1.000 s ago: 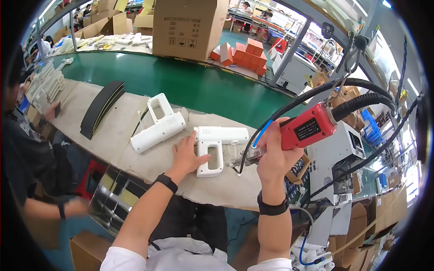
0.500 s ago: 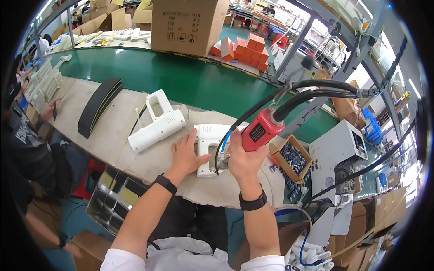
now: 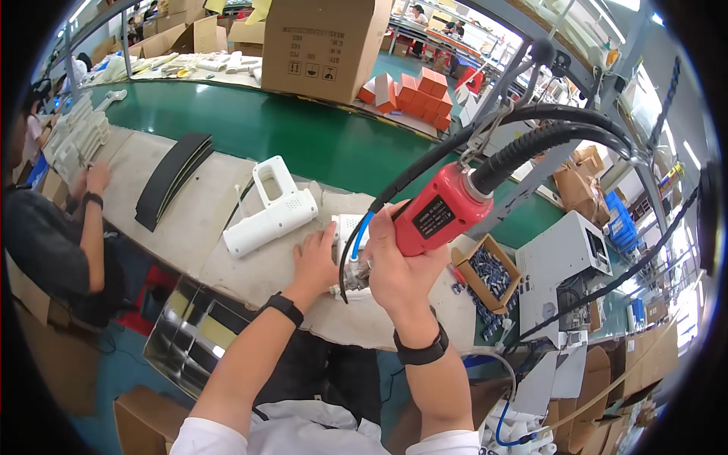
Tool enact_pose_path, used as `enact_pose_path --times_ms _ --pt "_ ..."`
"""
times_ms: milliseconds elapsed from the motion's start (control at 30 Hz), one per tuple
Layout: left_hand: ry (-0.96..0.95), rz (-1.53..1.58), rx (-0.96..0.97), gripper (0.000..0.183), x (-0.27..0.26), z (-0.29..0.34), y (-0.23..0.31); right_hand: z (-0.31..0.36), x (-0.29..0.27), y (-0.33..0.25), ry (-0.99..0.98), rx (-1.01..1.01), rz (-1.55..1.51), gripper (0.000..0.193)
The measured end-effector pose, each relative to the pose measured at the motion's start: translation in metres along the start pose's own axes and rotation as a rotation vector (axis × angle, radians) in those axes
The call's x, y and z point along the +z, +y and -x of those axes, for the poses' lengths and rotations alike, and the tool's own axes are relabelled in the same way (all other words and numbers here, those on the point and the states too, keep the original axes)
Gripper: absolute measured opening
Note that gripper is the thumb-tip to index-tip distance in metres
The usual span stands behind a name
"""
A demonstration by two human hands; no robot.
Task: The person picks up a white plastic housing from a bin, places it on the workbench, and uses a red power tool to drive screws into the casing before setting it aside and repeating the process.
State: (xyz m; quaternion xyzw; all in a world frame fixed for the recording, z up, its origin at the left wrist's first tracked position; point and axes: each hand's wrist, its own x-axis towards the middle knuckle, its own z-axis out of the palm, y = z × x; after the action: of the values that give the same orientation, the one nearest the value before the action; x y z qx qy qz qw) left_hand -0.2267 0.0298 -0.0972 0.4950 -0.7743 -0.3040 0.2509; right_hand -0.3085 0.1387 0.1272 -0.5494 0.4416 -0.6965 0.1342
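My right hand [image 3: 409,277] is wrapped round a red power screwdriver [image 3: 444,212], held tilted with its metal head [image 3: 355,274] down over a white plastic housing [image 3: 347,225]. A blue tube [image 3: 362,233] and a black cable run along the tool to its head. My left hand [image 3: 315,262] steadies the housing at its left side, fingers stretched and thumb mostly hidden. Most of the housing is covered by my right hand and the tool. Left of it lies a second white housing [image 3: 273,221] with a looped handle.
Curved black strips [image 3: 173,182] lie further left on the worktop. A cardboard tray of small dark parts [image 3: 491,273] stands at right, before a white machine [image 3: 565,265]. Beyond runs a green conveyor belt [image 3: 220,114] with a large carton [image 3: 322,49]. A co-worker [image 3: 57,227] sits at left.
The screwdriver has swung nearer me and its head has shifted left over the housing. My left hand has moved slightly right. The co-worker at left has leaned in, hands at the white parts.
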Motion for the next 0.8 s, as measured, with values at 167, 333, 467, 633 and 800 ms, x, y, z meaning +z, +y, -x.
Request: enact_pose_path --times_ms 167,333,467,633,800 --pt "0.079 0.019 0.056 0.087 0.008 -0.002 -0.007 0.008 0.008 0.022 0.040 0.157 -0.026 0.011" --pt "0.129 0.029 0.104 0.082 0.011 0.006 -0.013 0.024 0.020 0.033 0.012 0.260 0.009 0.014" --pt "0.062 0.153 0.093 0.083 -0.009 0.009 0.004 0.017 0.014 0.034 0.016 0.206 0.013 0.013" --pt "0.128 0.398 0.144 0.094 -0.033 0.036 0.020 -0.020 -0.041 -0.017 0.165 0.322 -0.106 0.027" --pt "0.118 0.523 0.005 0.092 -0.122 0.114 0.015 0.063 -0.104 -0.023 0.096 -0.112 0.663 0.072"
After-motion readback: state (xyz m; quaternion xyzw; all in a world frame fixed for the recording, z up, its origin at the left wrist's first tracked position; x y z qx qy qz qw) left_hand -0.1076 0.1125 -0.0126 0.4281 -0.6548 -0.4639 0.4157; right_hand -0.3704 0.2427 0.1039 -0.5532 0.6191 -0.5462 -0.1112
